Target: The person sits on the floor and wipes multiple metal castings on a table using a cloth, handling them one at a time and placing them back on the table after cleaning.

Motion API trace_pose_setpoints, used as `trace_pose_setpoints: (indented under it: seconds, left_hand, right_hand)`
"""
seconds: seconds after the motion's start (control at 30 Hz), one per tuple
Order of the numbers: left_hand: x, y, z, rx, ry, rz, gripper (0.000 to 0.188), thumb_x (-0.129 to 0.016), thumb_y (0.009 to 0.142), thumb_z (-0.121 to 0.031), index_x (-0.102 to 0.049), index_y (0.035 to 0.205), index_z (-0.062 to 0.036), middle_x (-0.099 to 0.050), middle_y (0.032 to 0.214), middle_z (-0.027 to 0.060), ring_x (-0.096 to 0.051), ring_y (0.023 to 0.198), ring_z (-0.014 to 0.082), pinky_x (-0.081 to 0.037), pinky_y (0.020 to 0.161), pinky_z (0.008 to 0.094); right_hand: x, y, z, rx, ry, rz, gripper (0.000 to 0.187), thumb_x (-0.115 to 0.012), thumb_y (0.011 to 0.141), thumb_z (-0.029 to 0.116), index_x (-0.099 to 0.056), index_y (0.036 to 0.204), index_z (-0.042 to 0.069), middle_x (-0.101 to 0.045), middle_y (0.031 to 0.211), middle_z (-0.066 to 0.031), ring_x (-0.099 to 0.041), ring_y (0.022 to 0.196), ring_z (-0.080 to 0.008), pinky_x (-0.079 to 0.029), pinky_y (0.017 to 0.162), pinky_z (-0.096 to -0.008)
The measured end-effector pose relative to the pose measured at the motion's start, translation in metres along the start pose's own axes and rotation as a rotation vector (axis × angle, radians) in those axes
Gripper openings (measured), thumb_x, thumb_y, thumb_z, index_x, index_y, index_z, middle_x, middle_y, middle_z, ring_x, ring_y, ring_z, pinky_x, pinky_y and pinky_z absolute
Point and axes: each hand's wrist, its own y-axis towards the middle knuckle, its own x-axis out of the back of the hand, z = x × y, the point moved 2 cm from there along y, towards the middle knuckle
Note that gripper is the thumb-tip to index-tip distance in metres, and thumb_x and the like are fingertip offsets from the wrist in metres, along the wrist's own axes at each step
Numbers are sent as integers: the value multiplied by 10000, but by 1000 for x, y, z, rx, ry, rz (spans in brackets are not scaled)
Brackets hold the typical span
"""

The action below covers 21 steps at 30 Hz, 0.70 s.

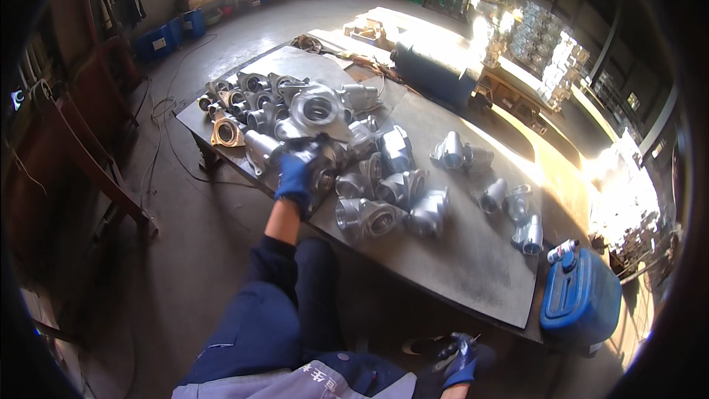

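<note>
My left hand (297,174), in a blue glove with dark fingers, reaches over the near edge of the table into a group of grey metal pipe castings. Its fingers lie against a casting (323,177) and are blurred, so their grip is unclear. Just beyond it stands a large round casting (317,108) with a wide opening. To its right sit several elbow-shaped castings (367,216). My right hand (459,363), gloved too, is low by my lap with its fingers curled; what they hold, if anything, I cannot make out.
More castings (227,131) crowd the table's far left, and several stand apart at right (453,151). A blue jerrycan (583,292) and a small spray can (563,251) are at the right end of the metal table (473,273). A dark cylinder (432,74) lies beyond.
</note>
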Motion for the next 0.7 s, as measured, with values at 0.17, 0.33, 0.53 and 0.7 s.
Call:
trace_pose_setpoints:
  seconds: [0.17, 0.33, 0.53, 0.7]
  left_hand:
    - [72, 144, 6, -274, 1738, -298, 330, -592, 837, -363, -744, 892, -76, -722, 884, 140, -690, 864, 318, -515, 777, 435]
    - [99, 201, 17, -242, 1604, -385, 368, -571, 826, -428, -753, 893, -116, -722, 899, 162, -696, 857, 334, -530, 761, 442]
    - [103, 200, 34, -35, 1738, -458, 361, -626, 816, -430, -758, 943, -118, -733, 952, 133, -714, 887, 293, -556, 733, 418]
    - [103, 187, 19, -11, 1702, -402, 370, -658, 822, -412, -750, 951, -77, -722, 994, 164, -702, 947, 315, -556, 764, 416]
  right_hand:
    - [-6, -6, 0, 21, -113, -89, 214, -638, 871, 247, -617, 917, 38, -503, 569, -45, -506, 421, -202, -441, 374, -359]
    - [-27, -6, 8, -41, -177, -72, 203, -636, 869, 239, -615, 910, 42, -504, 572, -44, -509, 426, -201, -446, 378, -357]
    - [-52, -6, 9, -81, -187, -51, 146, -629, 853, 186, -613, 901, 50, -504, 572, -49, -523, 435, -201, -453, 384, -350]
    - [-56, -2, 3, -141, -122, 51, 199, -612, 876, 220, -626, 966, 43, -521, 583, -56, -550, 453, -215, -460, 366, -377]
